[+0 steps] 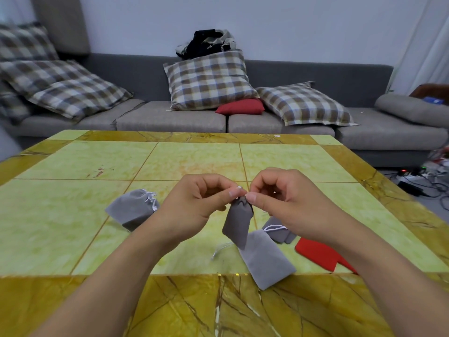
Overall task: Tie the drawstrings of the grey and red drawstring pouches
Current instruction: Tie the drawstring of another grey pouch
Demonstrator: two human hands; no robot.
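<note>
The grey sofa (pixel 184 117) fills the back of the view, piled with checked cushions (pixel 206 80), one red cushion (pixel 240 107) wedged between two of them, and a dark heap of clothing (pixel 206 43) on top; what that heap is made of is hard to tell. In front sits the table (pixel 73 215), yellow-green tiles with a golden marbled border, its near edge cut off by the frame.

Now the hands. The left hand (pixel 194 203) and the right hand (pixel 286 200) meet above the table, and both are pinching at the gathered neck of a grey pouch (pixel 237 224) that hangs down between them, lifted clear of the table. Each grip is narrow, thumb and forefinger closed on the white drawstring (pixel 239 187), of which only a sliver shows at the fingertips; whether a knot is formed there cannot be made out.

Left of the hands lies a tied grey pouch (pixel 131 210), its neck cinched with a white cord. Below the hanging one, a flat grey pouch (pixel 267 261) lies on the table with a loose cord trailing to its left. Another grey pouch (pixel 277 231) peeks out under the right wrist, mostly hidden. A red pouch (pixel 320 254) lies beneath the right forearm, partly covered, its cord not visible.
</note>
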